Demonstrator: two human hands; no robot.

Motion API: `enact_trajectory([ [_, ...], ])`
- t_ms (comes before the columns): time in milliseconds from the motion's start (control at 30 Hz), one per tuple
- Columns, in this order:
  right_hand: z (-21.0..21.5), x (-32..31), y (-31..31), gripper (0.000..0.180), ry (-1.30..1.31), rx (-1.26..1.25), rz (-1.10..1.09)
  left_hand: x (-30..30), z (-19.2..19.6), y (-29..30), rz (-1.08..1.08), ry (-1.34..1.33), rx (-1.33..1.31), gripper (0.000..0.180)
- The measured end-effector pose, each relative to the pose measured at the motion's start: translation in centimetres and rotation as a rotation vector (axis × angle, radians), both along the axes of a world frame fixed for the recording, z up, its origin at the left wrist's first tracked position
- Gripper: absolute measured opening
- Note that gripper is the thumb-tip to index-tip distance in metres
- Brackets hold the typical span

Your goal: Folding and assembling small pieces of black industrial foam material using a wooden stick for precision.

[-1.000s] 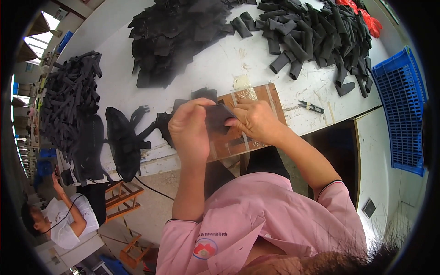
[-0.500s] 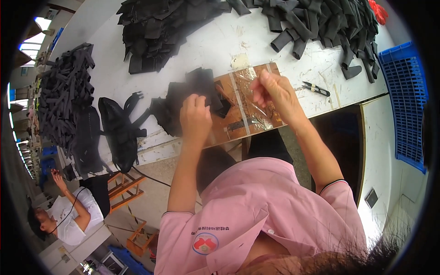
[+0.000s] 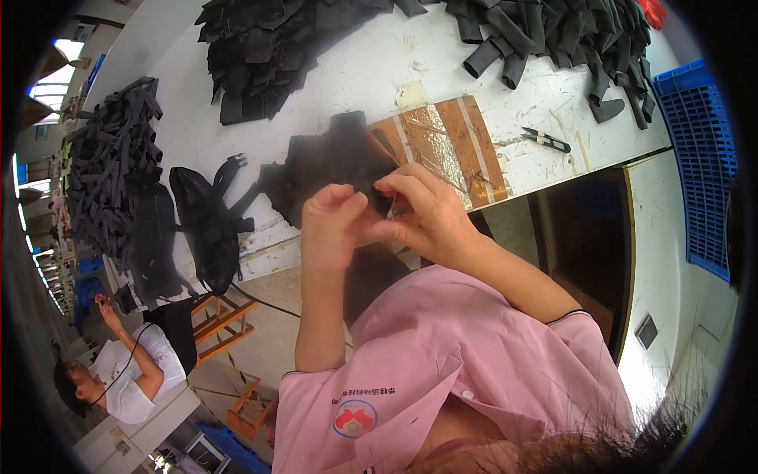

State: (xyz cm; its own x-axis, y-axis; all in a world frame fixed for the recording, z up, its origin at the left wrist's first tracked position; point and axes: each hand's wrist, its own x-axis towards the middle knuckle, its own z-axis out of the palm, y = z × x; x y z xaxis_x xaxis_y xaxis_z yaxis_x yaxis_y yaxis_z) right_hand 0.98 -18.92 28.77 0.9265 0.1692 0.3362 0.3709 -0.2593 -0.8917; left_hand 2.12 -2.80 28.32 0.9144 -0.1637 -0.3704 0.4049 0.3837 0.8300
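My left hand (image 3: 335,225) and my right hand (image 3: 426,213) are close together over the table's front edge, fingers bent and thumbs drawn in. Something small and dark shows by the right fingers, too hidden to name. What the left fingertips pinch, if anything, does not show. Just beyond the hands, flat black fabric pieces (image 3: 328,158) lie overlapping and partly cover a brown board (image 3: 482,158). Clear shiny tape (image 3: 436,142) runs across that board. To its right, small thread snips (image 3: 546,140) rest on the white table (image 3: 355,87).
Heaps of black fabric pieces (image 3: 260,55) and black fabric tubes (image 3: 553,35) lie at the back. At the left are black strips (image 3: 110,166) and a black pouch-like item (image 3: 204,229) with straps. A blue crate (image 3: 703,166) stands right. Another person (image 3: 134,371) sits lower left.
My right hand has come down and left from above the board to beside my left hand. My left hand has dropped slightly toward me. The board appears turned slightly and shifted right.
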Motion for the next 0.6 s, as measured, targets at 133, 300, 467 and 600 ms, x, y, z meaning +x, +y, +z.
enact_trajectory([
  [133,0.7,-0.6,0.3,0.043,-0.013,0.003,0.05,-1.3,0.4,-0.5,-0.016,-0.055,-0.246,0.008],
  [300,1.2,-0.9,0.0,0.03,0.124,0.137,0.055,-2.0,0.0,-0.3,-0.015,-0.087,-0.223,0.008],
  [467,1.2,-1.0,-0.1,0.017,0.041,0.093,0.0,-2.4,0.0,-0.5,-0.077,-0.076,-0.202,0.005],
  [600,1.9,-1.1,-0.3,0.012,0.149,0.154,0.031,-2.6,-0.6,-0.9,-0.004,-0.015,-0.444,0.007],
])
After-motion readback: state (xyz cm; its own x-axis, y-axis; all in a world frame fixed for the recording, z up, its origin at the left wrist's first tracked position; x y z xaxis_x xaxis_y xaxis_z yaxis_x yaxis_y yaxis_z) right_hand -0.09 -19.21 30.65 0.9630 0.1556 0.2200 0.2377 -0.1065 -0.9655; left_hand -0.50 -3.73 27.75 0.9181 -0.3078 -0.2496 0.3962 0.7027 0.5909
